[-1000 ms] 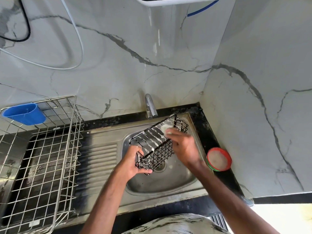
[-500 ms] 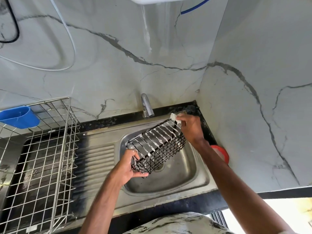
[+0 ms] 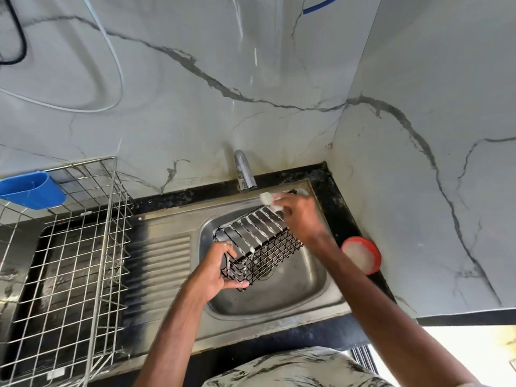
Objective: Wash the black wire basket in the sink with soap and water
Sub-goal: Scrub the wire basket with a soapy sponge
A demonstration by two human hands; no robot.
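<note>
- Black wire basket (image 3: 259,247) is held tilted over the bowl of the steel sink (image 3: 301,289), above the drain. Its near end is low and its far end is raised toward the chrome tap (image 3: 244,174).
- White suds coat the flat slats on the basket's upward face. The open mesh side faces the camera.
- Left hand (image 3: 216,272) grips the near, lower end, with the fingers curled round the wire frame.
- Right hand (image 3: 300,216) is at the far, upper end. Its fingertips pinch a small white foamy scrub pad (image 3: 267,198) at the basket's top edge.
- The hands are apart, one at each end of the basket, and each is clamped on something.
- A red-rimmed round dish (image 3: 361,254) with whitish contents sits on the black tabletop (image 3: 333,196), just right of the sink and close beside the right forearm.
- A ribbed steel drainboard (image 3: 167,261) lies left of the bowl.
- A steel wire dish rack (image 3: 69,261) stands at far left. A blue plastic cup (image 3: 30,189) hangs at its back rim.
- Grey-veined marble wall (image 3: 195,107) stands behind and to the right. A black cable (image 3: 19,37) and a white cable (image 3: 117,65) loop across it at upper left.
- A marble-print garment (image 3: 293,370) shows at the bottom edge.
</note>
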